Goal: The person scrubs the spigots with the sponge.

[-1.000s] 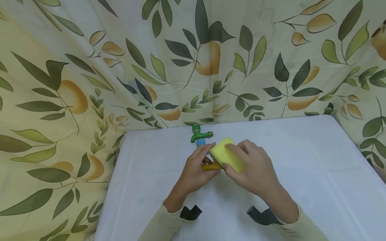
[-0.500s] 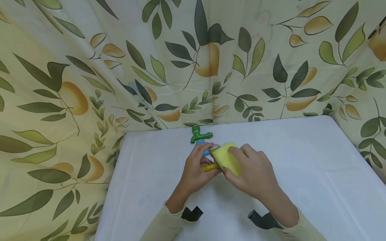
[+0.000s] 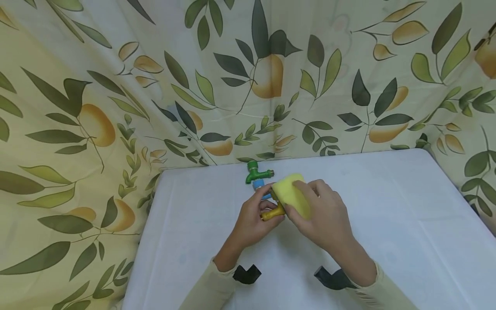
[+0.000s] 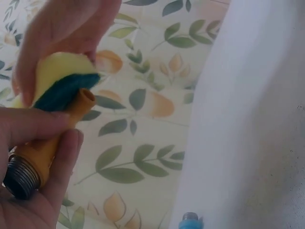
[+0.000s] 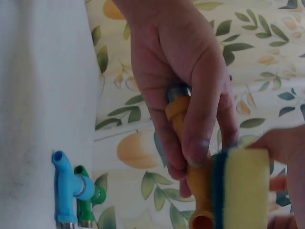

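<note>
Sponge (image 3: 287,191) sits against the yellow tap (image 3: 274,212). The right hand (image 3: 325,215) pinches it so its dark side (image 5: 218,191) meets the yellow tap. The left hand (image 3: 249,217) holds the yellow tap, likely to keep it still. Beyond it lie the blue tap (image 3: 258,184) and green tap (image 3: 255,174).

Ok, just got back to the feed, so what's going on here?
A person has an orange-yellow tap in the left hand and a yellow sponge in the right hand. The sponge's dark scouring side is up against the tap, and both are held above the white table. Beyond the hands, a green tap and a blue tap lie on the table, the blue one partly hidden by the left hand in the head view.
</note>
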`<state>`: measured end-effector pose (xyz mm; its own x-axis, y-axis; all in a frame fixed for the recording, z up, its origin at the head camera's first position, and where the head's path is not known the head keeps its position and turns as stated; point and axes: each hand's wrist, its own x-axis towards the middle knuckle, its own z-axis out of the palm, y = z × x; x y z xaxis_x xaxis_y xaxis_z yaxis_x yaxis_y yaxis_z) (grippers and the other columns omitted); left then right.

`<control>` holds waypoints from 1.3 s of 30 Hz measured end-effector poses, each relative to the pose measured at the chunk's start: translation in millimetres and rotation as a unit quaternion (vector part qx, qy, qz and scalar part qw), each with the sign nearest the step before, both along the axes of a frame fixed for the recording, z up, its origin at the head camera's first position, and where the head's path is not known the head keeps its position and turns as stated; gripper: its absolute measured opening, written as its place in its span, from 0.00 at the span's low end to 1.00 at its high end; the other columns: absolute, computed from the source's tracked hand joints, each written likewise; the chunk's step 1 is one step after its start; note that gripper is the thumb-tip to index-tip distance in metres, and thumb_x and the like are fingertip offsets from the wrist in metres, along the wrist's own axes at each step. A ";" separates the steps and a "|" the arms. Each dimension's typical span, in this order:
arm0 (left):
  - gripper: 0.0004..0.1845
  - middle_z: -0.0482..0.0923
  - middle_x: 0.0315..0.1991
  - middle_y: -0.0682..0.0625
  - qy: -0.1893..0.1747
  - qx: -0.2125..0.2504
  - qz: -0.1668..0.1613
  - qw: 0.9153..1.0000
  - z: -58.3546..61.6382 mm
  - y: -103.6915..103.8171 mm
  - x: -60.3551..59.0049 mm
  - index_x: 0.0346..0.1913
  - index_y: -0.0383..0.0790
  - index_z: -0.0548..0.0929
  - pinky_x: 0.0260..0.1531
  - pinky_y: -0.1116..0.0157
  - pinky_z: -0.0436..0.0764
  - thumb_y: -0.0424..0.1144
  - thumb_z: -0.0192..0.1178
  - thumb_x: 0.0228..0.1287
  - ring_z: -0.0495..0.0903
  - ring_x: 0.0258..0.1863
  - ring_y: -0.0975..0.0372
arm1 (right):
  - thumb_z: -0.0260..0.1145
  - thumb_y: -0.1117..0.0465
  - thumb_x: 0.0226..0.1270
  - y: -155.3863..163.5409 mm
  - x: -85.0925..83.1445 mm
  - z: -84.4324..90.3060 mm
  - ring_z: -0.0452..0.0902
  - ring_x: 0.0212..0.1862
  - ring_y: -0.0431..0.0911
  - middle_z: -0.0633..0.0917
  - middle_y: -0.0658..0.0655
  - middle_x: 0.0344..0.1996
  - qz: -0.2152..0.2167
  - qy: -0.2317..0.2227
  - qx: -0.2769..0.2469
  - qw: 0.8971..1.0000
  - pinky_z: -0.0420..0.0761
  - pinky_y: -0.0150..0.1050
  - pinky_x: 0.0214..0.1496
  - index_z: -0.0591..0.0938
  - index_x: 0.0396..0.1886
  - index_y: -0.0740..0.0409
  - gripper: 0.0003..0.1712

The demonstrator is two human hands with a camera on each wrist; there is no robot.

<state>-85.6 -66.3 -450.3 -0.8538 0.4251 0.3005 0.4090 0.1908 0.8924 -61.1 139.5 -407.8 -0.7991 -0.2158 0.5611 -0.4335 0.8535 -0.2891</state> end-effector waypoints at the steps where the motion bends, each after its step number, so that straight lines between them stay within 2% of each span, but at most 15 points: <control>1: 0.42 0.80 0.60 0.44 0.003 0.001 0.001 1.000 -0.4 0.6 -0.5 0.75 0.47 0.63 0.45 0.70 0.87 0.29 0.72 0.61 0.88 0.46 0.58 | 0.72 0.47 0.52 -0.2 0.4 0.2 0.72 0.28 0.47 0.81 0.58 0.35 0.007 0.000 0.004 1.000 0.69 0.38 0.26 0.84 0.52 0.55 0.28; 3: 0.42 0.79 0.63 0.44 0.004 0.002 0.006 1.000 -0.2 1.5 -0.8 0.75 0.47 0.64 0.47 0.69 0.87 0.29 0.72 0.61 0.88 0.47 0.58 | 0.72 0.46 0.51 0.4 0.9 0.1 0.72 0.27 0.46 0.81 0.57 0.34 0.010 0.003 0.012 1.000 0.69 0.38 0.25 0.84 0.51 0.55 0.28; 6: 0.43 0.80 0.63 0.42 -0.006 0.012 0.002 1.000 -0.6 1.1 -1.3 0.75 0.48 0.64 0.48 0.68 0.87 0.29 0.73 0.60 0.88 0.48 0.56 | 0.71 0.47 0.50 2.6 0.6 1.1 0.71 0.26 0.47 0.80 0.58 0.32 -0.009 0.006 0.006 1.000 0.69 0.38 0.25 0.84 0.50 0.55 0.27; 8: 0.43 0.77 0.64 0.42 -0.027 0.027 -0.026 0.999 -0.5 -1.0 -2.0 0.76 0.49 0.62 0.49 0.68 0.87 0.29 0.71 0.62 0.87 0.51 0.56 | 0.71 0.47 0.51 3.2 0.3 1.8 0.72 0.26 0.48 0.80 0.58 0.33 -0.020 0.001 -0.007 1.000 0.70 0.38 0.25 0.84 0.51 0.55 0.28; 10: 0.45 0.71 0.69 0.41 -0.064 0.067 -0.086 0.992 -0.6 -5.8 -3.2 0.79 0.49 0.57 0.52 0.69 0.85 0.25 0.67 0.62 0.83 0.57 0.55 | 0.72 0.47 0.52 3.5 -0.2 2.8 0.73 0.27 0.49 0.81 0.59 0.35 -0.020 0.001 -0.011 1.000 0.71 0.39 0.25 0.84 0.52 0.55 0.28; 12: 0.49 0.61 0.74 0.40 -0.116 0.118 -0.163 0.973 0.0 -12.2 -4.6 0.81 0.48 0.51 0.53 0.70 0.84 0.21 0.62 0.61 0.79 0.63 0.55 | 0.71 0.47 0.52 4.0 -0.7 3.3 0.74 0.27 0.50 0.81 0.60 0.35 -0.016 0.004 -0.010 1.000 0.72 0.40 0.25 0.84 0.52 0.54 0.28; 14: 0.53 0.51 0.78 0.41 -0.167 0.161 -0.230 0.945 -0.2 -19.0 -6.6 0.83 0.48 0.46 0.53 0.71 0.83 0.18 0.58 0.59 0.75 0.67 0.57 | 0.71 0.47 0.52 4.9 -1.4 3.6 0.74 0.27 0.50 0.81 0.60 0.36 -0.015 0.007 -0.012 1.000 0.73 0.40 0.25 0.84 0.52 0.55 0.28; 16: 0.55 0.42 0.81 0.42 -0.199 0.193 -0.281 0.919 -0.7 -24.6 -8.9 0.83 0.48 0.41 0.52 0.71 0.83 0.16 0.58 0.60 0.73 0.68 0.59 | 0.71 0.48 0.53 5.2 -1.4 4.2 0.74 0.29 0.49 0.81 0.59 0.37 -0.012 0.000 -0.026 1.000 0.73 0.39 0.26 0.84 0.53 0.55 0.28; 17: 0.55 0.40 0.81 0.43 -0.204 0.202 -0.296 0.911 -1.3 -26.7 -10.1 0.84 0.48 0.40 0.51 0.72 0.84 0.18 0.60 0.62 0.73 0.68 0.61 | 0.71 0.49 0.53 4.8 -1.0 4.8 0.74 0.29 0.48 0.81 0.59 0.37 -0.010 -0.008 -0.033 0.999 0.73 0.39 0.26 0.84 0.54 0.55 0.28; 19: 0.55 0.40 0.81 0.44 -0.201 0.216 -0.313 0.903 -3.8 -29.8 -12.9 0.83 0.46 0.40 0.53 0.71 0.84 0.22 0.64 0.64 0.74 0.67 0.62 | 0.72 0.49 0.54 4.4 1.1 5.9 0.73 0.31 0.46 0.80 0.57 0.38 -0.001 -0.028 -0.043 0.999 0.73 0.37 0.27 0.83 0.55 0.54 0.28; 21: 0.56 0.42 0.81 0.45 -0.197 0.233 -0.324 0.896 -7.1 -30.7 -15.4 0.83 0.42 0.40 0.55 0.69 0.84 0.27 0.69 0.63 0.74 0.68 0.61 | 0.73 0.49 0.53 4.9 4.0 8.2 0.71 0.31 0.45 0.80 0.55 0.39 0.010 -0.046 -0.040 0.998 0.72 0.36 0.28 0.83 0.55 0.54 0.29; 26: 0.59 0.49 0.77 0.47 -0.192 0.268 -0.322 0.888 -14.1 -26.4 -18.2 0.82 0.38 0.44 0.59 0.67 0.82 0.36 0.75 0.58 0.70 0.71 0.57 | 0.74 0.50 0.52 8.9 4.3 9.2 0.70 0.30 0.44 0.80 0.54 0.38 0.008 -0.052 -0.041 0.998 0.71 0.35 0.27 0.83 0.54 0.53 0.28; 30: 0.56 0.52 0.76 0.49 -0.186 0.292 -0.308 0.886 -16.0 -21.5 -18.9 0.80 0.38 0.48 0.59 0.67 0.82 0.40 0.76 0.58 0.70 0.70 0.57 | 0.74 0.51 0.55 4.7 3.5 7.9 0.73 0.34 0.43 0.80 0.54 0.41 0.012 -0.065 -0.072 0.995 0.75 0.35 0.28 0.82 0.58 0.52 0.29; 34: 0.55 0.55 0.75 0.50 -0.174 0.316 -0.296 0.884 -18.7 -19.7 -20.4 0.79 0.39 0.51 0.58 0.68 0.82 0.43 0.77 0.58 0.72 0.67 0.58 | 0.77 0.50 0.51 5.3 6.7 9.2 0.73 0.34 0.43 0.81 0.52 0.40 0.038 -0.063 -0.049 0.996 0.74 0.35 0.29 0.84 0.55 0.51 0.29; 39: 0.54 0.59 0.73 0.50 -0.168 0.321 -0.297 0.884 -23.6 -18.1 -20.8 0.79 0.41 0.52 0.56 0.69 0.82 0.45 0.76 0.59 0.72 0.68 0.58 | 0.76 0.51 0.53 6.7 3.7 7.1 0.73 0.35 0.43 0.80 0.53 0.41 0.015 -0.061 -0.066 0.996 0.76 0.36 0.29 0.83 0.57 0.52 0.29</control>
